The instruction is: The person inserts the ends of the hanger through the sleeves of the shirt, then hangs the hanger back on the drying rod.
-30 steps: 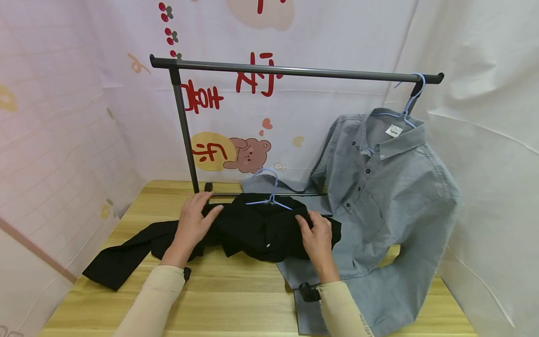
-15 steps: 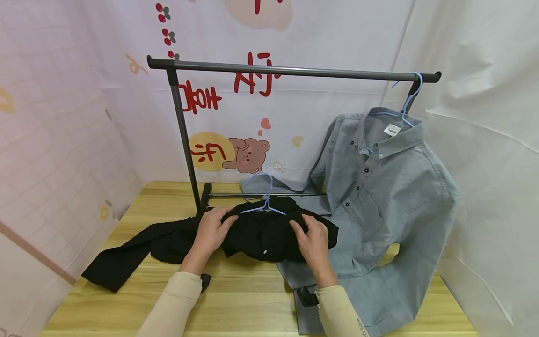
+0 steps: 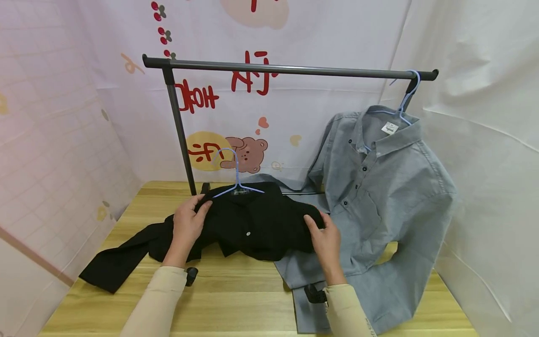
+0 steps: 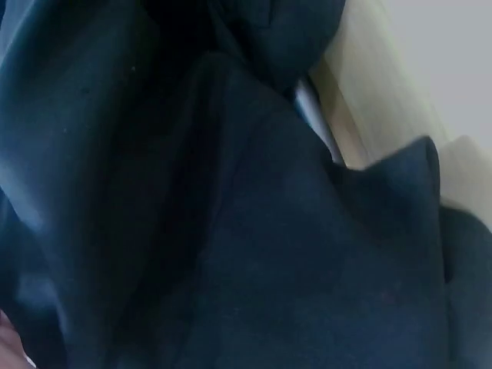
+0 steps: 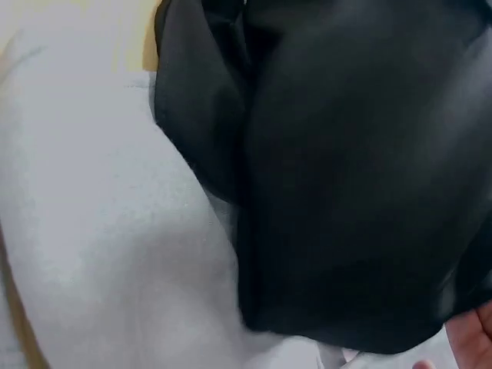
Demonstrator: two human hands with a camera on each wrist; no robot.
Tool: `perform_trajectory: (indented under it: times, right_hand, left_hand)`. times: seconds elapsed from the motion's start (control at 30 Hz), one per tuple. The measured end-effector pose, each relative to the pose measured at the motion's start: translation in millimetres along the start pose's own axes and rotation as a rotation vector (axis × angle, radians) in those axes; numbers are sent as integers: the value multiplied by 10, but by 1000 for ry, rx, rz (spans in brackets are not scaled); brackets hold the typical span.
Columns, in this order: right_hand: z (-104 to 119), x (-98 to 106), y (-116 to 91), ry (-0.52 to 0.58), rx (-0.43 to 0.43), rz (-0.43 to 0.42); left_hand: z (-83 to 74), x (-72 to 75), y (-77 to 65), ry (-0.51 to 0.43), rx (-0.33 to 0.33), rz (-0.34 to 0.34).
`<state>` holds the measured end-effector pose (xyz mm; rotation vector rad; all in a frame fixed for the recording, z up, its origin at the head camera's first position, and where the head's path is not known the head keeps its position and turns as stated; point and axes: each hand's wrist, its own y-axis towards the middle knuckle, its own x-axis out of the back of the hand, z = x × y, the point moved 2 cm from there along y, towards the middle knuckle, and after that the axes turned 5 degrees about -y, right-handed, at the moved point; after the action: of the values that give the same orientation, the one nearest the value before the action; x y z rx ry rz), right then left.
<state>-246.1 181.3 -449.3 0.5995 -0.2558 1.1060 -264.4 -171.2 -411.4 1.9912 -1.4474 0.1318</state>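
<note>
A black shirt [image 3: 269,220] with a light button lies bunched across the table in the head view. A light-blue wire hanger [image 3: 237,175] sits in its collar, hook pointing up. My left hand [image 3: 187,224] grips the shirt at its left shoulder, thumb on top. On the opposite shoulder, my right hand [image 3: 326,238] pinches the cloth between thumb and fingers. Dark folds of the shirt [image 4: 269,231] fill most of the left wrist view. In the right wrist view the black cloth [image 5: 346,192] hides most of my right hand [image 5: 469,342].
A grey shirt [image 3: 391,178] hangs from the right end of a dark metal rack [image 3: 290,70] on a second blue hanger [image 3: 408,96]. Its lower part spreads over the wooden table [image 3: 236,299], partly under the black shirt. A printed cloth backdrop [image 3: 337,37] stands behind.
My left hand went in toward the collar, then back out to the left. My right hand has moved outward to the right. The shirt's collar and hanger have risen and shifted left.
</note>
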Motion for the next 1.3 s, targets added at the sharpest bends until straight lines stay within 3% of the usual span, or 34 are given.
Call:
perform_trajectory:
  times: [0.1, 0.5, 0.73, 0.9, 1.0, 1.1, 1.23, 1.3]
  right_hand:
    - [-23, 6, 1, 12, -25, 37]
    - [-8, -6, -4, 106, 16, 196]
    - [-39, -45, 11, 24, -39, 287]
    - [-45, -101, 4, -87, -15, 362]
    - [-33, -68, 5, -114, 52, 249]
    - [-17, 35, 28, -60, 32, 5]
    - [32, 194, 73, 181, -60, -324]
    - [63, 255, 89, 328, -64, -470]
  left_hand:
    - [20, 65, 28, -18, 36, -51]
    - [11, 201, 109, -66, 62, -168]
    - [24, 261, 137, -87, 84, -234]
    - [34, 293, 144, -120, 134, -273]
    - [34, 315, 144, -141, 160, -290]
    - [47, 344, 146, -147, 172, -307]
    - [102, 361, 148, -124, 164, -324]
    - [126, 354, 141, -107, 154, -320]
